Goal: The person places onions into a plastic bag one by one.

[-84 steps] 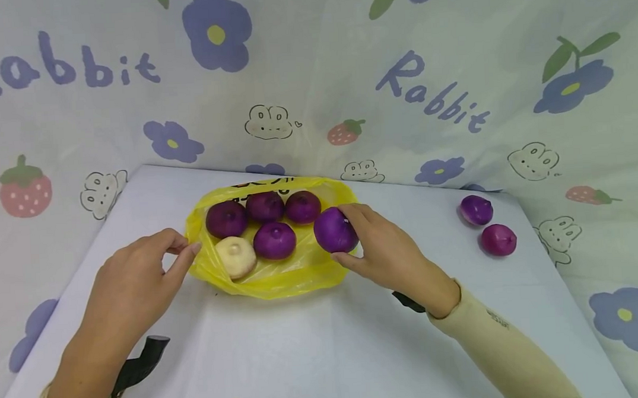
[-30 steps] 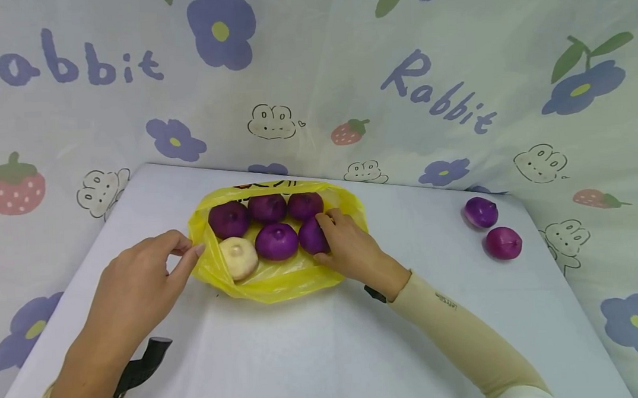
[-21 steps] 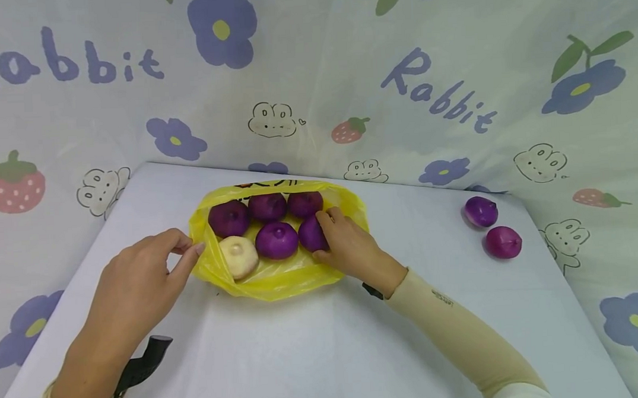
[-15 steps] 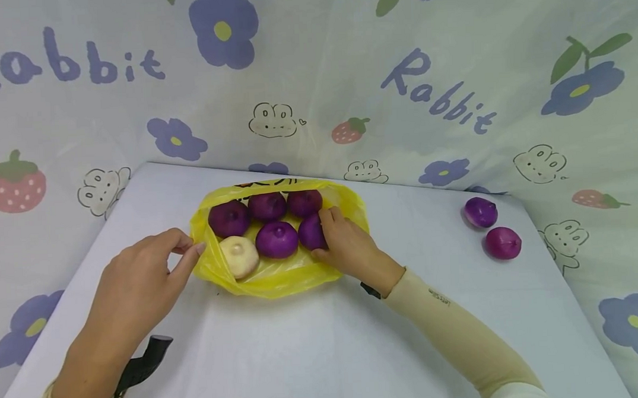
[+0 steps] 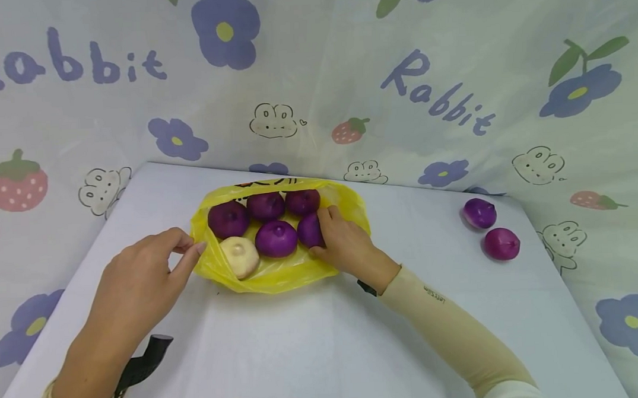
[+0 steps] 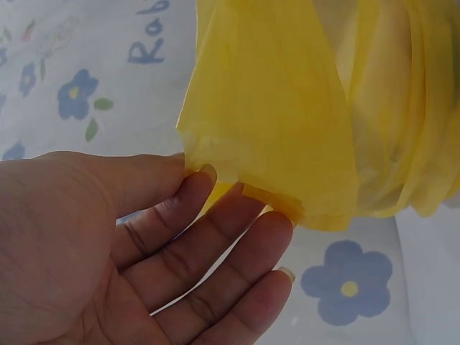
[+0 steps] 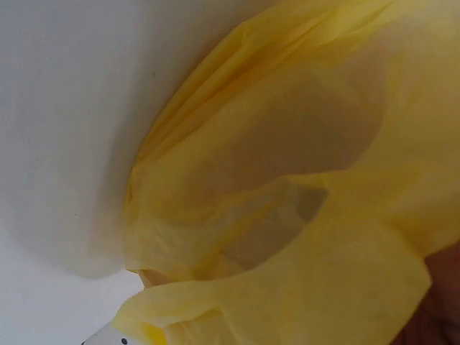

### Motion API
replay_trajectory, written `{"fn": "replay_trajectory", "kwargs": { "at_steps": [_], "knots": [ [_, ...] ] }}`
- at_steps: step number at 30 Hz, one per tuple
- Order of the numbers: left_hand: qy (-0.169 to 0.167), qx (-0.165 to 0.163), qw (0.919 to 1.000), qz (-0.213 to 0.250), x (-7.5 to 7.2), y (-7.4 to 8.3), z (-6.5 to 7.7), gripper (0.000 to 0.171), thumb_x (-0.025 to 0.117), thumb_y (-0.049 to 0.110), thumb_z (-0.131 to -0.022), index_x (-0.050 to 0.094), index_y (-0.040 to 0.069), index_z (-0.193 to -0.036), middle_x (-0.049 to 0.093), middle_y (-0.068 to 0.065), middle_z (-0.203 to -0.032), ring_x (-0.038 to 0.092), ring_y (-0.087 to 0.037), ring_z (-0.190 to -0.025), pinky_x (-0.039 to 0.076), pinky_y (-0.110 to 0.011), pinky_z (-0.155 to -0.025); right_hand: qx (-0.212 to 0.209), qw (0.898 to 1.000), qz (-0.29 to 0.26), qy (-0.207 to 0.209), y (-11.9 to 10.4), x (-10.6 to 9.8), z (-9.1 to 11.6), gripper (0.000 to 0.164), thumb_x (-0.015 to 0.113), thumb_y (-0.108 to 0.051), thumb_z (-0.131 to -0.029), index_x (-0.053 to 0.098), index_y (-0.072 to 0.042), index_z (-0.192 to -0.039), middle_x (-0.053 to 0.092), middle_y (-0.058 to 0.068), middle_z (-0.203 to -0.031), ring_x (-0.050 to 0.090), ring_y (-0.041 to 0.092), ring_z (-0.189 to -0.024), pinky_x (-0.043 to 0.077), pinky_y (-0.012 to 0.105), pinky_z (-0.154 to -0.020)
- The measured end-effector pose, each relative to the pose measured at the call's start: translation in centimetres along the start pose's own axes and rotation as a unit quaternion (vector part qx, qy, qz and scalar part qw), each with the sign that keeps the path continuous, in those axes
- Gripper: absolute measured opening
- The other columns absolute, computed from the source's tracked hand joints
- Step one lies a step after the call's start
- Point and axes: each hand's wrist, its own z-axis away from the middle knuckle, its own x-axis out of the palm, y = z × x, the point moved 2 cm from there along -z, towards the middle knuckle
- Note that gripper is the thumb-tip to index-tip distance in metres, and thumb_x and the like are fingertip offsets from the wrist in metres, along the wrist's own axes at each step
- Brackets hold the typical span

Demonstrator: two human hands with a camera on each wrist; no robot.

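A yellow plastic bag (image 5: 269,284) lies mouth up on the white table, with several purple onions (image 5: 276,239) and one pale, cream-coloured onion (image 5: 239,257) inside. My left hand (image 5: 135,284) pinches the bag's left rim between thumb and index finger; the left wrist view shows the yellow film (image 6: 266,108) at those fingertips. Reaching in over the right rim, my right hand (image 5: 347,242) grips a purple onion (image 5: 309,230) beside the others. Its fingers are partly hidden by the onion and bag. In the right wrist view the bag's film (image 7: 251,158) covers nearly all of that hand.
Two more purple onions, an upper one (image 5: 479,213) and a lower one (image 5: 501,244), lie at the table's right side. Behind the white table (image 5: 283,349) hangs a printed cloth (image 5: 313,62) with flowers and rabbits.
My right hand has carried its purple onion leftward from the bag's right rim down among the others, and lately shifts only slightly. My left hand keeps its pinch on the rim.
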Motion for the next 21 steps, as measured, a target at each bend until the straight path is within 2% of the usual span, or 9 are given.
{"fn": "replay_trajectory", "kwargs": {
  "at_steps": [6,12,21],
  "knots": [
    [-0.001,-0.001,1.0000,0.000,0.00,0.07,0.00,0.010,0.075,0.020,-0.097,0.071,0.010,-0.098,0.075,-0.012,-0.093,0.054,-0.020,-0.063,0.044,-0.042,-0.056,0.005,1.000,-0.003,-0.005,-0.01,-0.13,0.04,0.075,0.082,-0.039,-0.092,0.043,-0.002,-0.144,0.050,0.018,-0.129,0.067,0.028,-0.089,0.060,0.040,-0.083],
    [0.001,0.003,1.0000,0.000,0.05,-0.04,0.05,0.010,0.075,0.019,-0.097,0.071,0.010,-0.098,0.075,-0.012,-0.093,0.054,-0.020,-0.063,0.043,-0.041,-0.056,0.010,1.000,-0.013,-0.009,0.03,-0.11,0.10,0.084,0.085,-0.036,-0.090,0.039,-0.003,-0.151,0.048,0.018,-0.135,0.068,0.029,-0.100,0.059,0.041,-0.090],
    [0.000,0.000,1.0000,-0.001,0.08,-0.03,-0.04,0.011,0.075,0.019,-0.096,0.071,0.009,-0.097,0.075,-0.013,-0.094,0.054,-0.020,-0.062,0.043,-0.039,-0.055,-0.007,1.000,-0.016,0.004,0.10,-0.39,0.41,0.086,0.088,-0.034,-0.087,0.039,-0.001,-0.150,0.048,0.019,-0.134,0.068,0.030,-0.102,0.058,0.041,-0.092]
  ]
}}
